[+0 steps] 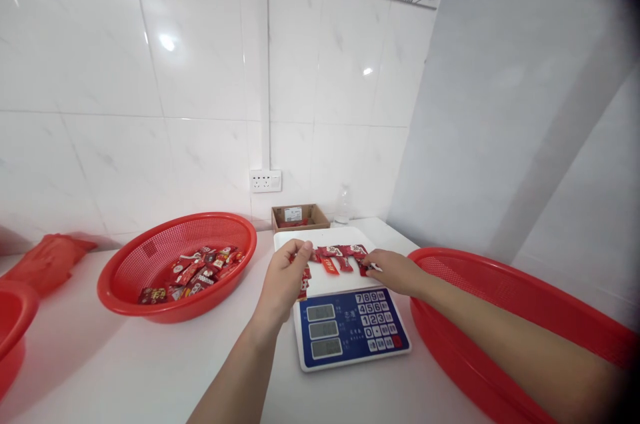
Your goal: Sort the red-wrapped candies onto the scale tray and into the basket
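Note:
Over the left side of the white weighing pan point(330, 289), my left hand point(285, 277) is closed with thumb and fingers together. A red snack packet point(305, 283) hangs from it, partly hidden by the fingers. Several small red and white packets point(334, 251) lie in a row across the pan. One plain red packet point(330, 266) sits in front of them. On the pan's right side, the curled fingers of my right hand point(393, 271) grip a dark red packet point(365, 267). The digital scale point(355, 325) has a blue keypad panel facing me; its display figures are too faint to read.
Left of the scale stands a red plastic basket point(120, 304) with several mixed packets point(200, 274). Another red basket point(475, 371) is under my right forearm. Behind the scale are a cardboard box point(300, 216) and a clear bottle point(343, 205). A red bag point(47, 264) lies far left.

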The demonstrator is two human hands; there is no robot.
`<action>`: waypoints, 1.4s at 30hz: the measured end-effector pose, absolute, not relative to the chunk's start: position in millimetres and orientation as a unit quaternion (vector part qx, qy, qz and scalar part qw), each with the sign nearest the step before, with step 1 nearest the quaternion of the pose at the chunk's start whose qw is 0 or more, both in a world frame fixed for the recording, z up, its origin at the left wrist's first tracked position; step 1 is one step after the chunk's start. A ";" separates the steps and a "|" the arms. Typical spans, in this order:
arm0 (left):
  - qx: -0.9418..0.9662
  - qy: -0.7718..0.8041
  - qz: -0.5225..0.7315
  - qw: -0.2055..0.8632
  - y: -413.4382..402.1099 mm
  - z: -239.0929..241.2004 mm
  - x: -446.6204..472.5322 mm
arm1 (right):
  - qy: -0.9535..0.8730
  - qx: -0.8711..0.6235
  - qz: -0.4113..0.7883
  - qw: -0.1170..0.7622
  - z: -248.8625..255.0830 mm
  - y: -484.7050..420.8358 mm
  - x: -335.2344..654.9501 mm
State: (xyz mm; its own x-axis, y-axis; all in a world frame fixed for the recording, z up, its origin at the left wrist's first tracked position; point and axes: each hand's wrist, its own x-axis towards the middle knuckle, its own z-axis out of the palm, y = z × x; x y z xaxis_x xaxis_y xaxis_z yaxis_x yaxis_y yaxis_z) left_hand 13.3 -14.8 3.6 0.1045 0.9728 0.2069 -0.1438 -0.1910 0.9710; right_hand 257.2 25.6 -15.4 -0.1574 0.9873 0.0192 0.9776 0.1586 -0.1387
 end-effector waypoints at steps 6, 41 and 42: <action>0.541 0.382 0.548 0.511 -14.9 3.9 14.7 | -0.756 -0.650 0.051 0.063 -17.2 24.3 256.9; 0.335 0.304 0.729 0.514 -31.8 26.5 7.0 | -0.598 -0.288 0.536 0.521 13.8 -27.7 104.7; 0.335 0.310 0.733 0.505 -30.4 25.5 6.7 | -0.576 -0.279 0.550 0.536 14.1 -26.1 104.1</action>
